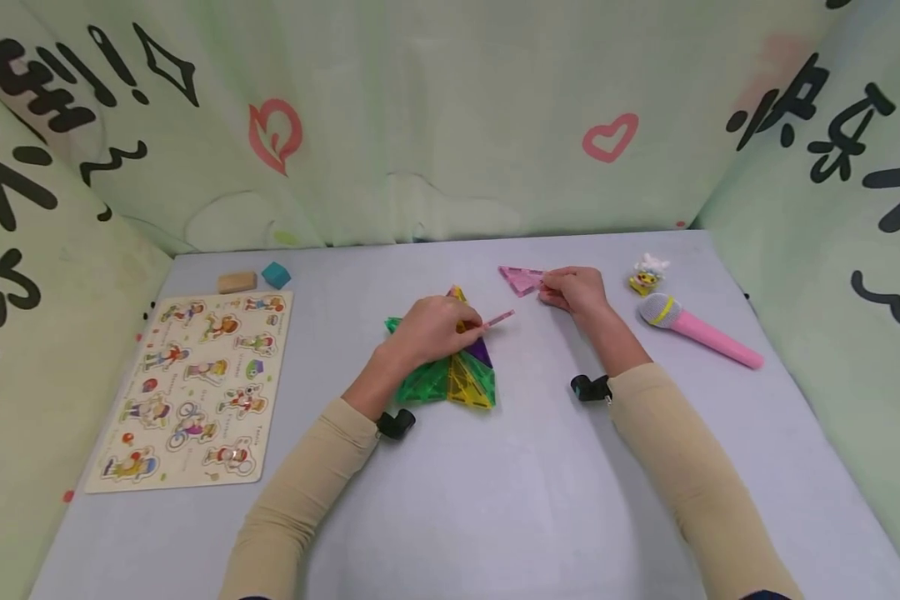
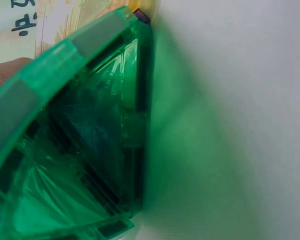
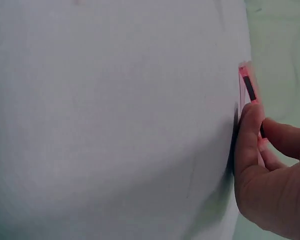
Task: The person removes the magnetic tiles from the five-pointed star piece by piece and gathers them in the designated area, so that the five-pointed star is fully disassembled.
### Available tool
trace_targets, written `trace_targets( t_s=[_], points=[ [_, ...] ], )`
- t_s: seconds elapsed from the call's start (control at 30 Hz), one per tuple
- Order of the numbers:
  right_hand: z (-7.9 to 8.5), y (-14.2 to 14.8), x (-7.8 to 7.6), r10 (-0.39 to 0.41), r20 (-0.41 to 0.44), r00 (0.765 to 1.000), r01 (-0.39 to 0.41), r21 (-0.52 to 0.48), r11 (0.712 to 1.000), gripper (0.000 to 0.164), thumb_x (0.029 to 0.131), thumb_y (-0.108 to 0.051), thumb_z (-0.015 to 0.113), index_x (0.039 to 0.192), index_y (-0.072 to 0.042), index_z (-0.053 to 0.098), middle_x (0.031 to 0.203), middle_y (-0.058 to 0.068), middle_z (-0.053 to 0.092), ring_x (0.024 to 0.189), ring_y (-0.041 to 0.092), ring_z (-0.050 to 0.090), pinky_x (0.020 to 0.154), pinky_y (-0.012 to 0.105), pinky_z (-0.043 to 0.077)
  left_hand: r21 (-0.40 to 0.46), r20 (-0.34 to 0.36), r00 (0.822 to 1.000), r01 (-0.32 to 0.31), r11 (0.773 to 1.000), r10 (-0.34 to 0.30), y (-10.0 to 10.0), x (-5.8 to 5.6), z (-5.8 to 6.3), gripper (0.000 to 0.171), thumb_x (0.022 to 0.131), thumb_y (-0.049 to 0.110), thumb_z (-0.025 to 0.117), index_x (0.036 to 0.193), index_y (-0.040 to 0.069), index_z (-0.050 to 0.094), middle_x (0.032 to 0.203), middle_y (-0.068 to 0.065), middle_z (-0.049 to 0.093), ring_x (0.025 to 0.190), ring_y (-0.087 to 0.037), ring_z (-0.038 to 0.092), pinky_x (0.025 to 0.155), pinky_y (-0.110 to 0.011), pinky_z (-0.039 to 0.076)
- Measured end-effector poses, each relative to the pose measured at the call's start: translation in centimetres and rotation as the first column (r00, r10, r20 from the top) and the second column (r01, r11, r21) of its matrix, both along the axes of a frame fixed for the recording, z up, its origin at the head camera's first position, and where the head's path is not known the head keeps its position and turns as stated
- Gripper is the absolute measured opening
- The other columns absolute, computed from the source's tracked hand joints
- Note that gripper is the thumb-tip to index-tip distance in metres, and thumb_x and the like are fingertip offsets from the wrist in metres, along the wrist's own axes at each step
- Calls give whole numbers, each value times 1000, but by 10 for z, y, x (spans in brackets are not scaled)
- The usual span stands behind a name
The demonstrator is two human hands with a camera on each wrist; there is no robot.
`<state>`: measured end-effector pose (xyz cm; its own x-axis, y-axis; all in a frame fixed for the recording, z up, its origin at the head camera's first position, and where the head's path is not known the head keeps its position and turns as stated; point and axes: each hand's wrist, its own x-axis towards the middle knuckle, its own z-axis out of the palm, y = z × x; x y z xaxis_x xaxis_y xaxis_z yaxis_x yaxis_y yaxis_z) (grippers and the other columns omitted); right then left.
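My right hand pinches a pink triangular magnetic tile by one corner, at the far middle of the table. In the right wrist view, that tile shows nearly edge-on between the thumb and fingers. Over a build of magnetic tiles, my left hand pinches a thin pink tile, seen edge-on and pointing right. The build has green, yellow and purple triangular panels, partly hidden under this hand. Its green panels fill much of the left wrist view.
A wooden picture puzzle board lies at the left, with a tan block and a blue block behind it. On the right are a pink toy microphone and a small yellow-and-white figurine. Printed curtains enclose the table.
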<state>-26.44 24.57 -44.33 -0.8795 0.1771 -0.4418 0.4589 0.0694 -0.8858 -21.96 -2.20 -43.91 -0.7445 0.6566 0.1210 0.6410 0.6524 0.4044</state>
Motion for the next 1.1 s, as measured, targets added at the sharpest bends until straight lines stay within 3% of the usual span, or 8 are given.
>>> trace_targets(
  t_s=[0.1,0.2,0.3,0.4,0.5,0.6,0.73,1.1],
  points=[
    [-2,-2,3,100,-56,993,-79,298,951,40,97,-21,64,131,0,57,80,2,67,62,5,65,65,17,55,1,6,1000,-4,1000,4,1,1,0,20,95,33,67,105,18,78,100,5,77,87,-8,68,84,-27,56],
    [1,-7,14,179,-85,980,-130,406,904,38,97,-25,63,127,-2,59,78,3,66,60,7,63,61,19,54,-8,13,1000,-7,1000,7,0,3,0,21,95,33,67,106,19,78,101,5,77,89,-8,68,86,-27,56],
    [5,-16,30,279,-83,957,-257,210,943,37,100,-27,59,125,0,56,82,2,63,65,11,60,65,21,57,-18,9,1000,-11,1000,11,-1,2,2,21,95,33,67,106,19,78,102,5,77,90,-9,68,86,-28,56],
    [5,-24,43,408,-120,905,-411,1,912,39,101,-20,56,131,4,52,87,4,65,70,12,62,71,23,59,-31,5,1000,-21,999,21,-2,2,3,22,95,34,67,107,18,77,103,5,76,91,-10,68,87,-29,56],
    [0,-31,51,494,-198,847,-501,15,865,36,100,-13,58,130,6,55,95,11,70,77,11,66,76,25,60,-32,5,1000,-27,999,27,-2,1,2,22,95,34,67,108,18,77,104,5,76,93,-10,69,88,-30,56],
    [-3,-36,56,522,-240,819,-502,141,853,31,96,-15,65,119,5,64,101,16,72,80,12,68,79,26,60,-21,16,1000,-21,1000,22,-3,2,0,23,95,35,67,107,18,77,103,5,76,93,-10,68,88,-29,56],
    [-7,-37,58,497,-261,827,-458,197,867,29,94,-22,70,109,2,70,94,15,73,76,14,68,76,26,61,-18,15,1000,-21,1000,21,-6,4,-3,23,94,37,68,104,19,77,100,7,75,90,-8,65,86,-27,55],
    [-10,-35,58,444,-297,846,-421,141,896,27,94,-18,69,103,7,70,76,-3,73,66,7,67,67,23,60,-10,0,1000,-13,1000,13,-10,6,-3,22,93,36,70,105,19,77,103,7,73,91,-9,64,89,-29,55]
  ],
)
